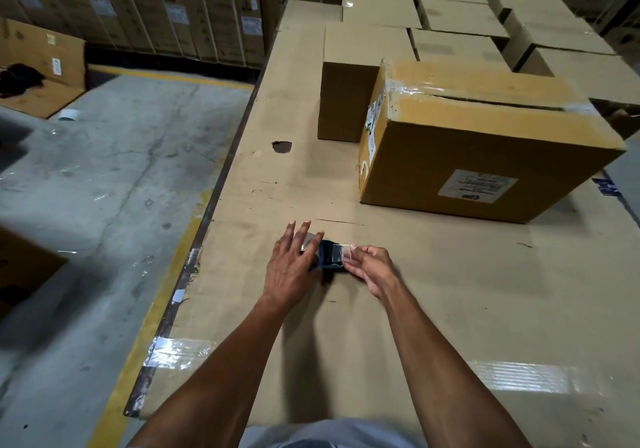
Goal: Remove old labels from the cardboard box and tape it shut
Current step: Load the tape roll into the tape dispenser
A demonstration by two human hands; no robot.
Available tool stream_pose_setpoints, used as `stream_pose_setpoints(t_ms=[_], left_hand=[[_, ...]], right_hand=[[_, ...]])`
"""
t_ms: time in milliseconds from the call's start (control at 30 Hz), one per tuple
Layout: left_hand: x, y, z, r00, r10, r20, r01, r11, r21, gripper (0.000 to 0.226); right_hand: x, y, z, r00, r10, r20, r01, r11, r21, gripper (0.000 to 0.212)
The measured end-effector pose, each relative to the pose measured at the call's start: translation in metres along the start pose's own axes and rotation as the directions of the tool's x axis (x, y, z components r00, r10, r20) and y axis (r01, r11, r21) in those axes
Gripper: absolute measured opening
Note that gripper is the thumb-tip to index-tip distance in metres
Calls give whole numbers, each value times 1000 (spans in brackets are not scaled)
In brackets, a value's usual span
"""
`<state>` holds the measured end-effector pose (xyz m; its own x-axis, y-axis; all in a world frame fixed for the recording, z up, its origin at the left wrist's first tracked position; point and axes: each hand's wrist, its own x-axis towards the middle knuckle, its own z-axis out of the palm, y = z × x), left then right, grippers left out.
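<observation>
A brown cardboard box (485, 143) stands on the cardboard-covered table (450, 292), to the right and beyond my hands. A white label (477, 186) is on its near side and torn label scraps (374, 115) on its left side. Its top flaps meet with a dark gap, with clear tape at the ends. My left hand (289, 267) rests on a dark tape dispenser (330, 255) with a clear tape roll. My right hand (372, 267) pinches the loose end of clear tape (346, 252) at the dispenser's right side.
A smaller brown box (346, 101) stands just left of and behind the task box. Several pale boxes (450, 15) fill the back of the table. The table's left edge (207, 212) drops to a concrete floor with a yellow line. A hole (282, 146) marks the table cover.
</observation>
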<state>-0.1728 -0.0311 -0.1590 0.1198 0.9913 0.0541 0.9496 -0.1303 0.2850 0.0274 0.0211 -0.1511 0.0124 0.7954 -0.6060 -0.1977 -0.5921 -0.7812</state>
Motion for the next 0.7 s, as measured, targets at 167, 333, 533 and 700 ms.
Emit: stream_pose_setpoints(t_ms=[167, 333, 533, 700], left_hand=[[27, -16, -6, 999, 49, -3, -49, 997, 53, 83], [72, -37, -10, 999, 43, 19, -44, 997, 70, 78], [139, -59, -21, 999, 12, 52, -16, 997, 81, 74], [194, -75, -27, 996, 23, 82, -33, 992, 122, 74]], right_hand=[[20, -16, 4, 996, 47, 80, -47, 999, -4, 10], [55, -47, 26, 989, 100, 113, -93, 994, -63, 13], [109, -89, 74, 987, 141, 73, -134, 987, -92, 10], [152, -118, 99, 988, 153, 24, -149, 981, -121, 18]])
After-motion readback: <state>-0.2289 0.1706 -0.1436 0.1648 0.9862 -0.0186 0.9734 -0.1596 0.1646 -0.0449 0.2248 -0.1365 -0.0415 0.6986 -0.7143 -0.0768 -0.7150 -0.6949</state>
